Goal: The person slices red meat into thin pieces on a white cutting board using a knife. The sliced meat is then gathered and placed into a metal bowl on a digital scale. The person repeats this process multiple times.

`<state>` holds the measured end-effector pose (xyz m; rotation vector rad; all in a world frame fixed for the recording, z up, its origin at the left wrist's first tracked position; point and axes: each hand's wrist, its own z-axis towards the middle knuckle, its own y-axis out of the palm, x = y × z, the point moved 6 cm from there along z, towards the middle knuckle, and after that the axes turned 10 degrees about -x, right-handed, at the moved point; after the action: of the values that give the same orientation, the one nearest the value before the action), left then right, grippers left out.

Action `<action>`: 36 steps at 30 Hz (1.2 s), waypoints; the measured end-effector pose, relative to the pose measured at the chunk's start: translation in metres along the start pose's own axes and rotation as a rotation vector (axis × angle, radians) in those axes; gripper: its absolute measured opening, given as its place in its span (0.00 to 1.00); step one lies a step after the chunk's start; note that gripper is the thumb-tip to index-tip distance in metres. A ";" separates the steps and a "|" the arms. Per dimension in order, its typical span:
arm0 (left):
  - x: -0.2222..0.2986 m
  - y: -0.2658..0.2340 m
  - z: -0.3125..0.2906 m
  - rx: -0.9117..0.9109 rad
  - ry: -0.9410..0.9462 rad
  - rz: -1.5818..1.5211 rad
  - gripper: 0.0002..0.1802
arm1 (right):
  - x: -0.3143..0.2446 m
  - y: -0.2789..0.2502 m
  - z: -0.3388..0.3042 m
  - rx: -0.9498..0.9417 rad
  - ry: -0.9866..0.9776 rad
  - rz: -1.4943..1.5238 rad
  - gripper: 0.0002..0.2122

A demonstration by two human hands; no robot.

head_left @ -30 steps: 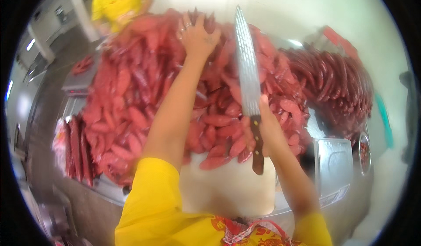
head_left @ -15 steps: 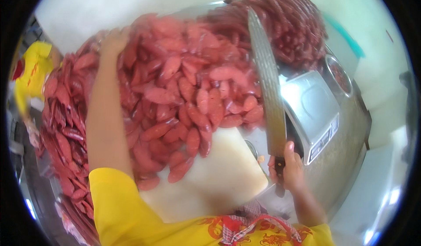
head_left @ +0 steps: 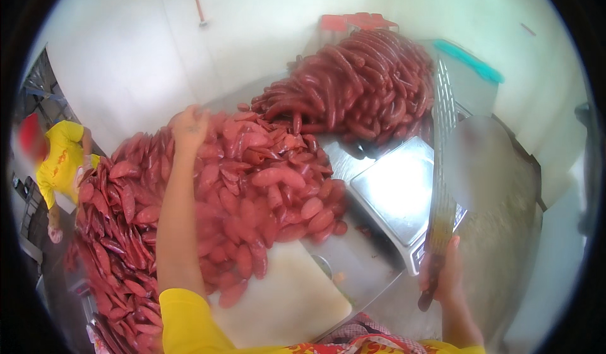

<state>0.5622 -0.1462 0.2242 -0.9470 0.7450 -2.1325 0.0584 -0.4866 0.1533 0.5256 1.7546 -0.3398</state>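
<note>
My right hand [head_left: 447,271] is closed round the handle of a long knife [head_left: 444,158], whose dimpled blade points up and away from me. My left arm stretches over a big heap of sliced red sausage [head_left: 252,193], and my left hand [head_left: 190,127] is at the heap's far edge; its fingers are too unclear to tell whether they hold anything. The heap's near slices lie on a white cutting board [head_left: 278,294]. Beyond, to the right, whole dark red sausages [head_left: 353,86] are piled up.
A kitchen scale [head_left: 394,190] with a shiny steel platform stands between the board and the knife. Red stools [head_left: 358,21] are behind the whole sausages, and a teal strip-like object [head_left: 470,62] lies at the far right. At the left, a co-worker [head_left: 63,158] in yellow stands past the heap.
My view has tilted up, showing more wall and the stools. The knife has swung right, away from the sausages and past the scale. My left hand stays at the heap's far edge.
</note>
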 end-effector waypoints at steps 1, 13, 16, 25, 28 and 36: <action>0.010 0.013 0.001 -0.024 -0.028 -0.049 0.23 | 0.001 -0.009 0.008 -0.020 -0.009 0.006 0.38; 0.102 0.342 0.034 -0.351 -0.734 -1.645 0.10 | -0.011 -0.156 0.095 0.280 -0.114 -0.101 0.38; 0.095 0.417 0.033 -0.171 -1.050 -1.263 0.12 | 0.006 -0.178 0.105 0.418 -0.021 0.158 0.32; 0.098 0.409 0.051 0.652 -1.127 -1.390 0.25 | 0.028 -0.189 0.098 0.494 0.141 0.166 0.34; 0.097 0.365 0.084 0.472 -0.914 -1.713 0.14 | 0.043 -0.195 0.101 0.520 0.032 0.350 0.26; 0.143 0.126 0.031 -0.130 -0.608 -1.520 0.14 | 0.003 -0.156 0.089 0.223 -0.170 0.115 0.37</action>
<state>0.5582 -0.3389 0.2089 -2.6109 -0.3669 -2.5710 0.0520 -0.6631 0.1208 0.7331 1.5244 -0.4873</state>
